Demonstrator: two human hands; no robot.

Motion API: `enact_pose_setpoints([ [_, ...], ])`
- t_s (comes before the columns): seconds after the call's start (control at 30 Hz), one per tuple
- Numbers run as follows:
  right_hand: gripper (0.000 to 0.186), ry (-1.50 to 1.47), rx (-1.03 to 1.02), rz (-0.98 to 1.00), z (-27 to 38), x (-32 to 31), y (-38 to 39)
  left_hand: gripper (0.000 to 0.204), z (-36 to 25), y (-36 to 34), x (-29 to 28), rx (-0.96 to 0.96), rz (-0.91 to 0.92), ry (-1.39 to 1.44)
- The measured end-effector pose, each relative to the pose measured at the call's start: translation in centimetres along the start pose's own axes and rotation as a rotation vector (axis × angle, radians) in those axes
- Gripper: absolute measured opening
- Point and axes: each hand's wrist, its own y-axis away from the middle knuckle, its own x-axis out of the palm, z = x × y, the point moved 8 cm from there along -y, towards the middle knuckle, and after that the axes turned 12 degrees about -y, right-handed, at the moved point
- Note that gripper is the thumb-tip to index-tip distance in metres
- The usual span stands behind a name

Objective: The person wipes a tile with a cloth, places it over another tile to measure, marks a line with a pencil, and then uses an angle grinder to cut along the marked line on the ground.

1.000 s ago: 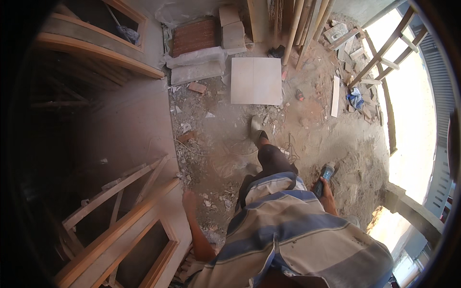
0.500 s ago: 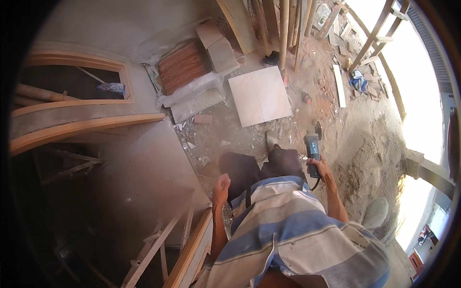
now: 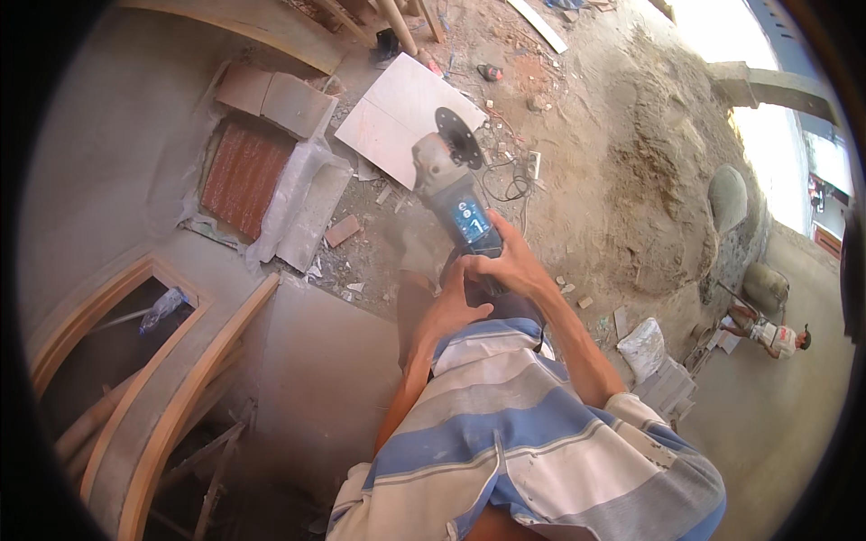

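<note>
I hold a blue and grey angle grinder (image 3: pixel 466 215) up in front of my body. Its dark round disc (image 3: pixel 459 138) points away from me at the far end. My right hand (image 3: pixel 516 263) is closed around the rear grip of the tool. Against the grip's left side lies my left hand (image 3: pixel 444 314), its thumb apart and its fingertips partly hidden by the tool. Behind the grinder, two pale tiles (image 3: pixel 388 117) lie side by side on the ground, and the tool's head overlaps their near right corner.
A box with reddish-brown tiles (image 3: pixel 245 169) in wrapping stands at left. Wooden frames (image 3: pixel 194 397) border the left side. A cable (image 3: pixel 514 185) coils right of the disc. A sand mound (image 3: pixel 654 162) rises at right. Another person (image 3: pixel 776 338) is at far right.
The grinder has come up from my right side to the middle, before my body. My left hand has moved from beside my leg to the tool. The view has turned to the right.
</note>
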Motion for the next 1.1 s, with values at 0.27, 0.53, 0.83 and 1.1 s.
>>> enact_pose_setpoints([
  [0.27, 0.082, 0.278, -0.171, 0.016, -0.6, 3.7, 0.8, 0.081, -9.4, 1.7, -8.6, 0.298, -0.119, 0.663],
  [0.53, 0.062, -0.342, 0.161, 0.160, -4.4, 1.3, 1.3, 0.067, -12.0, 4.5, -9.3, -0.067, -0.534, 0.679],
  [0.83, 0.093, -0.319, 0.861, -0.376, -34.8, -12.5, -12.1, 0.058, -23.8, 9.8, -12.3, 0.382, -0.262, 1.114],
  [1.1, 0.015, -1.324, 0.131, -0.847, -32.4, -37.0, -15.6, 0.057, -23.7, 9.3, -14.2, 0.406, -0.426, 1.050],
])
